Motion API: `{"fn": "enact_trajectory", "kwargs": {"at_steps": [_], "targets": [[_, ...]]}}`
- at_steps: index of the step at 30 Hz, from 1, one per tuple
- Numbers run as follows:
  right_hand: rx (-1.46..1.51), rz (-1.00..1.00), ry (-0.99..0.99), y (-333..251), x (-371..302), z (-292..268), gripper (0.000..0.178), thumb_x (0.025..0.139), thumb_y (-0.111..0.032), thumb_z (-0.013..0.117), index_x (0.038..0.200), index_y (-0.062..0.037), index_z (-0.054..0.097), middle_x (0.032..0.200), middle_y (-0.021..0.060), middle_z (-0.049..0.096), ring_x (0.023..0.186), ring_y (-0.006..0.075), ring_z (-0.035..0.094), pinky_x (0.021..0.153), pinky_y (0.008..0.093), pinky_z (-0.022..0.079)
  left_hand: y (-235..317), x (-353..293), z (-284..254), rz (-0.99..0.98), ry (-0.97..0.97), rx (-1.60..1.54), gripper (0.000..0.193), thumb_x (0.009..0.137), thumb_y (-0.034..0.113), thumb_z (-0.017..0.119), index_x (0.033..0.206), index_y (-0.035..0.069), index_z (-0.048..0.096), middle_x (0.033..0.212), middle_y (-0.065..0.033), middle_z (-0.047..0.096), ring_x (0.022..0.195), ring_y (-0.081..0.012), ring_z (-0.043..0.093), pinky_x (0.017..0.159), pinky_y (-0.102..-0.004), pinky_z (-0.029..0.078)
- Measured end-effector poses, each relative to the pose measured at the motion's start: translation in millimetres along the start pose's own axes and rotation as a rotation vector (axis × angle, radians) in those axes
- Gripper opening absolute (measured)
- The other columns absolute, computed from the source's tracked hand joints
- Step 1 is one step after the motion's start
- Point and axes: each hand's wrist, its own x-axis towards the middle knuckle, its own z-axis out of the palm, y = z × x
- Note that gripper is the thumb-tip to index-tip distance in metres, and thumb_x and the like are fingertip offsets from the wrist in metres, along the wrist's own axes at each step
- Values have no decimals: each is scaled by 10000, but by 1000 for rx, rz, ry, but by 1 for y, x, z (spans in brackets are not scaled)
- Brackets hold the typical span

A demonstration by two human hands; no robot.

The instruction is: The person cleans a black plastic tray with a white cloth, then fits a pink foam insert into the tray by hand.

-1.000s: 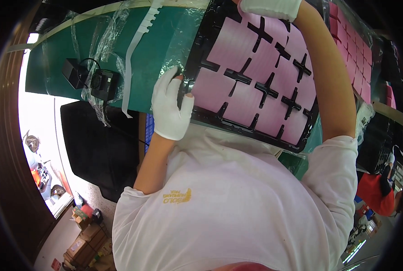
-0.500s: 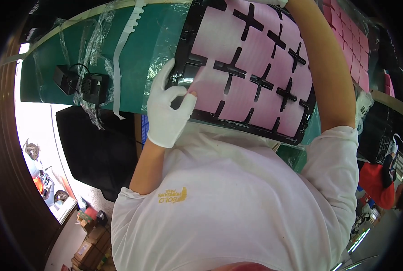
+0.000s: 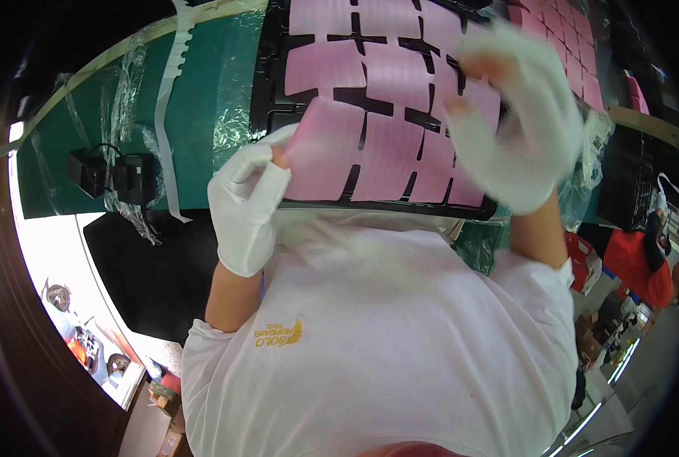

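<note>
A black plastic tray [image 3: 269, 84] lies on the green table with thin pink sheets set in its compartments. My left hand [image 3: 249, 202], in a white glove with bare fingertips, pinches the left edge of the near-left pink sheet [image 3: 325, 156]. That sheet's left side is tilted up from its compartment. Over the tray's right side hovers my right hand [image 3: 526, 126], gloved the same way and smeared by motion. Its thumb and forefinger are apart with nothing seen between them, and they hide part of the right-hand pink sheets.
Beyond the tray on the right lies another group of pink pieces [image 3: 564, 34]. On the green table [image 3: 202, 99] at left are a black device with a cable [image 3: 134, 177], clear plastic wrap and a notched white strip [image 3: 169, 99]. Another person in red [image 3: 636, 263] is at far right.
My right hand has come back from the tray's far edge toward its near right side. My left hand has moved slightly left and nearer, lifting the near-left pink sheet's edge.
</note>
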Motion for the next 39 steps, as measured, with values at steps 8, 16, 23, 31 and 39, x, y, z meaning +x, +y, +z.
{"fn": "enact_trajectory", "kwargs": {"at_steps": [8,16,23,31,39], "targets": [[-196,506,86,-56,-176,-28,447,683,31,794,1094,-50,637,1009,95,673,886,282,630,792,370,522,16,17,18,79,-195,108,767,813,95,686,1514,-26,399,1236,-105,657,1047,-174,636,873,-288,485],[-196,975,257,-59,-215,-46,331,721,134,680,1010,-28,691,1089,98,691,978,252,651,826,323,527,35,31,21,662,-673,1144,622,636,-96,749,1224,98,693,1072,-164,699,985,-381,671,874,-381,524],[-142,852,114,-49,-219,-51,407,599,92,680,981,-46,718,1164,90,690,1058,293,641,868,353,535,36,31,32,733,-328,1100,415,675,-88,743,1084,-16,742,1024,-169,728,932,-272,713,864,-299,538],[-98,656,-14,-45,-207,-43,497,604,-125,879,1071,-85,713,1297,153,620,1198,391,577,986,442,498,37,38,41,735,-177,1028,320,754,-68,694,1071,-87,730,980,-159,741,904,-226,708,867,-294,538],[-60,465,68,-43,-164,1,500,616,-143,795,1102,-108,678,1113,71,636,952,284,598,789,434,479,31,46,51,673,-199,872,384,722,-41,666,1103,-71,701,1022,-181,705,894,-232,693,835,-280,520]]}}
